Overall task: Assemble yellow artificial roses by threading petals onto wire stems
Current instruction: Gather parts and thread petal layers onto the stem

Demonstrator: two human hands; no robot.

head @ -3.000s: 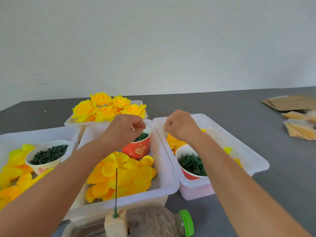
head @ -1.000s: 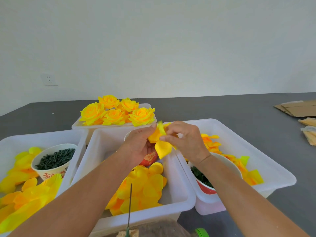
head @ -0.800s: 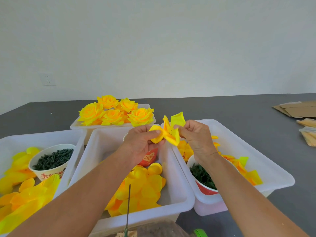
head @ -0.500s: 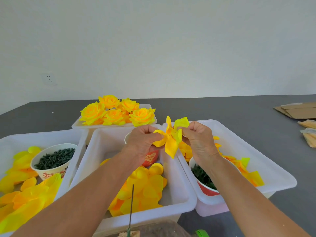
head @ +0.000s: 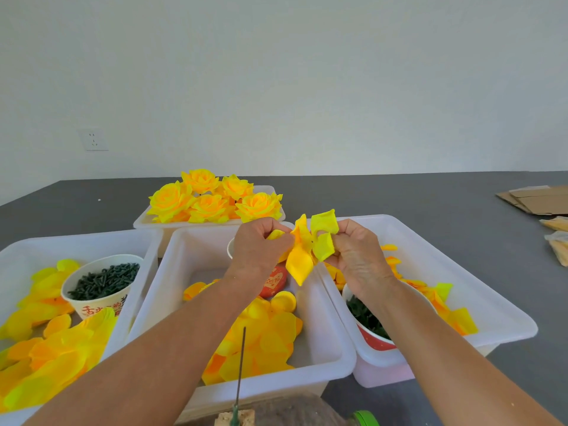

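Petals held up for threading
Left hand (head: 261, 245) and right hand (head: 356, 253) both pinch the petal piece (head: 307, 250), spreading it, likely to find its centre hole.

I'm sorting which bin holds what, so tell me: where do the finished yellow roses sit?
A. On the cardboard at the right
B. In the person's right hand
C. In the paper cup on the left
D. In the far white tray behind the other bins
D: the finished yellow roses are piled in the far white tray, behind the three nearer bins.
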